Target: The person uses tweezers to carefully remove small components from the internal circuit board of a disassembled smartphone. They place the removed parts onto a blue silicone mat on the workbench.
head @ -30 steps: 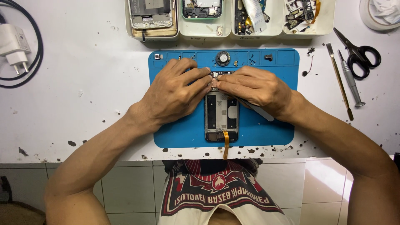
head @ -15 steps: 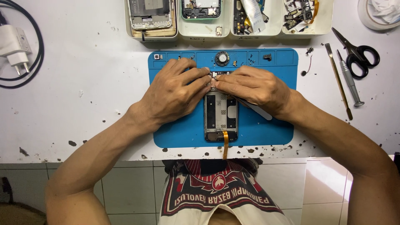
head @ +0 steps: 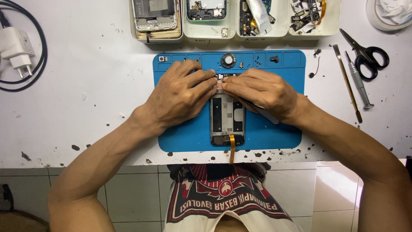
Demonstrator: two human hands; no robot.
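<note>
The opened phone (head: 227, 118) lies flat on the blue work mat (head: 180, 137), near the middle of it, with its long side pointing away from me. Its inside is showing, dark with small labels, and an orange flex cable (head: 232, 148) hangs from its near end over the edge of the table (head: 86, 94).

My left hand (head: 182, 94) rests on the mat just left of the phone, fingers bent and close together, and the fingertips press on the top end of the phone. My right hand (head: 262, 92) comes from the other side, and its fingertips meet the left ones at the same top end. Under my right palm I hold a thin grey tool (head: 266, 115), which lies slanted across the mat beside the phone. What is between my fingertips is too small to tell.

On the far edge of the mat there is a small round part (head: 228, 60). Behind the mat stand white trays (head: 206, 32) with phone parts. To my right, on the table, lie a thin metal tool (head: 347, 83), a small screwdriver (head: 358, 83) and black scissors (head: 365, 53). Far on my left are a white charger (head: 15, 47) and a black cable (head: 40, 51).
</note>
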